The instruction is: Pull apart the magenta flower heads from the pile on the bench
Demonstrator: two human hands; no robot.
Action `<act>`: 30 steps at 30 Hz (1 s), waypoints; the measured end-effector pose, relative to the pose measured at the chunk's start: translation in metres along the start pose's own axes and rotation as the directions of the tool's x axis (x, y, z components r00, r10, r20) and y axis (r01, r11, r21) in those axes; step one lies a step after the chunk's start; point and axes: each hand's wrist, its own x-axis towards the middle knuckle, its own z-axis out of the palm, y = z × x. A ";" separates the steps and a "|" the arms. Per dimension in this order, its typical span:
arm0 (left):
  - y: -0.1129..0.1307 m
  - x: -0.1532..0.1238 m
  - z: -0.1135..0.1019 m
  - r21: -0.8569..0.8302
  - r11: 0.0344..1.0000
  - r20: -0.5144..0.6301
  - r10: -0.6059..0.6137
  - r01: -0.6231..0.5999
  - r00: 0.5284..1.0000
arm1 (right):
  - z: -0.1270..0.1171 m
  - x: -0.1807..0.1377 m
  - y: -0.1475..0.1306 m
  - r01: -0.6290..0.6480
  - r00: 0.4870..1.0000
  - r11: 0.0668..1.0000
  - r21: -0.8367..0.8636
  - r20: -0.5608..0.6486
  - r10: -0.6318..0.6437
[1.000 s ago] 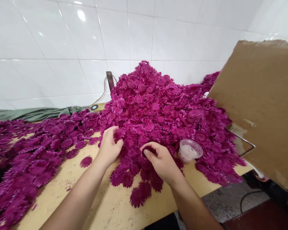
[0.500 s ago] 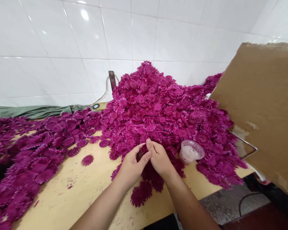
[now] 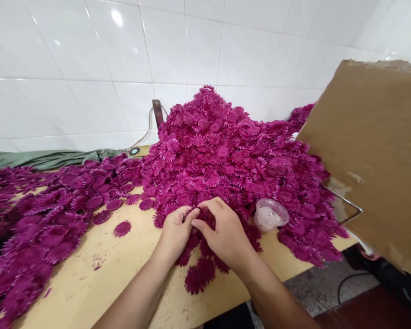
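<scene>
My left hand (image 3: 176, 230) and right hand (image 3: 226, 234) pinch one magenta fabric flower (image 3: 200, 214) between fingertips, touching the flower heap (image 3: 226, 151) just behind; a clear plastic cup (image 3: 270, 215) lies near, right of my grip.

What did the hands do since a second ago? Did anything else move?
The left hand moved right to meet the right hand, which barely shifted. Their fingertips now touch on a flower at the foot of the flower pile; which hand grips it is hard to tell. The plastic cup, the cardboard, the lone flower on the table and the pile stayed put.
</scene>
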 end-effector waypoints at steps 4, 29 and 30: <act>-0.005 0.000 -0.001 -0.064 0.995 0.055 -0.073 0.077 0.996 | 0.006 0.004 -0.003 -0.014 1.000 1.000 -0.010 0.007 0.014; -0.005 -0.002 -0.006 -0.166 0.973 -0.030 -0.168 0.161 0.985 | -0.010 0.034 0.004 -0.006 0.991 0.999 0.047 0.132 -0.001; -0.005 -0.002 -0.006 -0.194 0.967 -0.039 -0.178 0.167 0.983 | -0.006 0.029 0.002 -0.049 0.975 0.991 0.121 0.220 0.021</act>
